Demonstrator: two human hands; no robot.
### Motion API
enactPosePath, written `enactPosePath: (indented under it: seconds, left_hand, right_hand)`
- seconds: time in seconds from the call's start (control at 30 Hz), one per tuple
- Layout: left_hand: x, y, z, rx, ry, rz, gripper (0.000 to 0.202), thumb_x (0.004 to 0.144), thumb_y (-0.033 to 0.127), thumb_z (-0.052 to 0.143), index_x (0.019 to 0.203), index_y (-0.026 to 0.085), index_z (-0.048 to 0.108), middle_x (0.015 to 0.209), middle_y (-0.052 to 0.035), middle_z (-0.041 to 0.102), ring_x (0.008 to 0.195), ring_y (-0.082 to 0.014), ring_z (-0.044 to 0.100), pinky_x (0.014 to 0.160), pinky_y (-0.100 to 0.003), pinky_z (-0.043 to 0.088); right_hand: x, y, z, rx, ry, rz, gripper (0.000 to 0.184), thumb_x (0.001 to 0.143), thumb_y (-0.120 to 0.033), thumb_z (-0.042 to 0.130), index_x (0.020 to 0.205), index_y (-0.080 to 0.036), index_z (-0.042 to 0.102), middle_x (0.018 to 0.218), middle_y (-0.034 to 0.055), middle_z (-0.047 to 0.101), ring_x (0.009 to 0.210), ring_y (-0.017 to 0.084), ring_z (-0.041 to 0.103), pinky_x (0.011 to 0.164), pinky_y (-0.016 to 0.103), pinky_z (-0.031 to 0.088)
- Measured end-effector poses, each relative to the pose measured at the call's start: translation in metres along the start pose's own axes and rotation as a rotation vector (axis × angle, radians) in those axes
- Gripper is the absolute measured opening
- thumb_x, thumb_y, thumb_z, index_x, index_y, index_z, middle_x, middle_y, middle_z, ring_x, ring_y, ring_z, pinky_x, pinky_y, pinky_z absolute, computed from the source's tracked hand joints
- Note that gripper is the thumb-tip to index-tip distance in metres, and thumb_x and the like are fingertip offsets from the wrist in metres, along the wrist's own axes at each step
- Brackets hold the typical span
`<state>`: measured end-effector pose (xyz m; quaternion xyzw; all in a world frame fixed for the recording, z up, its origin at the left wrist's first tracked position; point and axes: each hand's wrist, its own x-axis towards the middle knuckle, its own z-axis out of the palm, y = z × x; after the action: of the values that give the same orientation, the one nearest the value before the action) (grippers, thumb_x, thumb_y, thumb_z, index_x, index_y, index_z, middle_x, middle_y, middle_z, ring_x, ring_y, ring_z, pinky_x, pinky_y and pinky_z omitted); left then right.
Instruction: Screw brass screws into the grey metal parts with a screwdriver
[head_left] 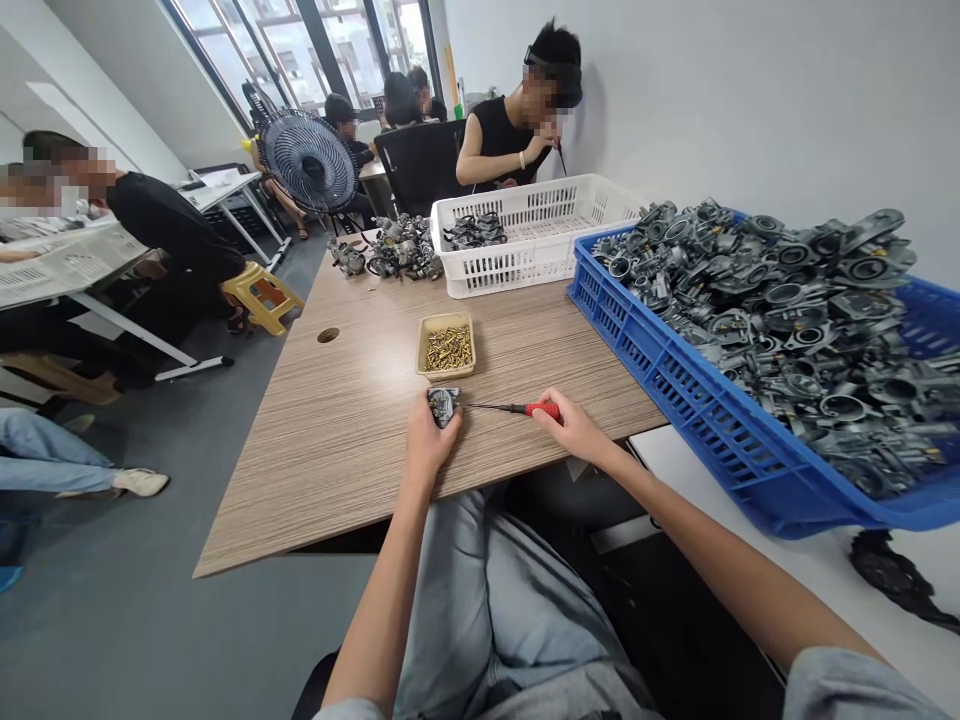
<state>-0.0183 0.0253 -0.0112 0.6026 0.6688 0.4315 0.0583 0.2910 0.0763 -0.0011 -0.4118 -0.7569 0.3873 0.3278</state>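
Note:
My left hand [427,440] is closed around a small grey metal casting [442,403] that rests on the wooden table [330,440] near its front edge. My right hand [574,425] grips the red handle of a screwdriver [517,408], whose thin shaft points left with its tip at the casting. Just beyond the casting sits a small tan tray of brass screws [446,346].
A blue crate [675,380] heaped with grey castings fills the right side. A white basket [525,235] and a pile of parts [390,255] stand further back. Other people sit at the far end and at left tables; a fan [309,162] stands behind.

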Motion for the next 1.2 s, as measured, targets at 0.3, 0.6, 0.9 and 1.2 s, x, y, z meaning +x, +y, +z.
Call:
enactPosePath:
  seconds: [0.3,0.6,0.9,1.2]
  left_hand:
    - [-0.0008,-0.0013,-0.0001,-0.002,-0.007,-0.01,0.048,0.094,0.035,0.078,0.136,0.022,0.059,0.118,-0.0129,0.076,0.107,-0.0315,0.075,0.099,-0.047,0.06]
    - [-0.0009,-0.0038,0.0007,-0.012,-0.004,0.012,0.044,0.096,0.035,0.077,0.135,0.023,0.06,0.119,-0.0131,0.075,0.108,-0.0312,0.074,0.1,-0.047,0.06]
    - [-0.0008,-0.0046,0.001,-0.003,0.003,0.015,0.041,0.099,0.037,0.075,0.134,0.022,0.059,0.116,-0.0119,0.075,0.106,-0.0298,0.073,0.098,-0.045,0.06]
    - [-0.0015,-0.0036,0.0008,-0.001,-0.002,0.012,0.045,0.099,0.04,0.076,0.136,0.021,0.059,0.121,-0.0145,0.075,0.111,-0.0321,0.074,0.101,-0.049,0.059]
  right_hand:
    - [0.001,-0.0022,-0.0002,0.003,-0.008,0.014,0.037,0.109,-0.059,0.052,0.09,-0.028,0.049,0.074,-0.0033,0.051,0.072,0.02,0.05,0.07,0.033,0.039]
    - [0.0006,0.002,0.0001,0.009,0.007,-0.013,0.033,0.105,-0.058,0.058,0.096,-0.027,0.05,0.079,-0.0026,0.057,0.072,0.021,0.051,0.073,0.035,0.041]
    - [-0.0007,-0.0007,-0.0003,-0.001,-0.03,-0.012,0.032,0.105,-0.059,0.059,0.104,-0.028,0.052,0.077,-0.0043,0.055,0.07,0.02,0.05,0.071,0.034,0.038]
    - [-0.0004,-0.0014,0.0,-0.009,-0.029,-0.021,0.03,0.106,-0.057,0.057,0.101,-0.027,0.052,0.076,-0.004,0.054,0.069,0.02,0.05,0.069,0.033,0.037]
